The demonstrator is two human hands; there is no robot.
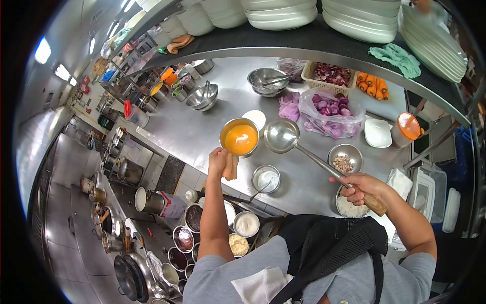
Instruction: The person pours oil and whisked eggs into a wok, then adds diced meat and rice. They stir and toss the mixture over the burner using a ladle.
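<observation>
Left hand (218, 161) grips a pot (239, 138) of orange liquid — at the surface's (197, 147) left edge. Right hand (360, 191) — closed around a ladle (282, 136).

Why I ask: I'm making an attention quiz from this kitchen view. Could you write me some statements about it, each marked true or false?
1. The left hand holds a pot of orange liquid. True.
2. The right hand holds a whisk. False: it holds a ladle.
3. The carrots are inside the clear plastic bag. False: they lie on a cutting board.
4. Stacks of white dishes stand on the shelf. True.
5. The ladle's bowl is full of chopped onion. False: it looks empty.
</observation>
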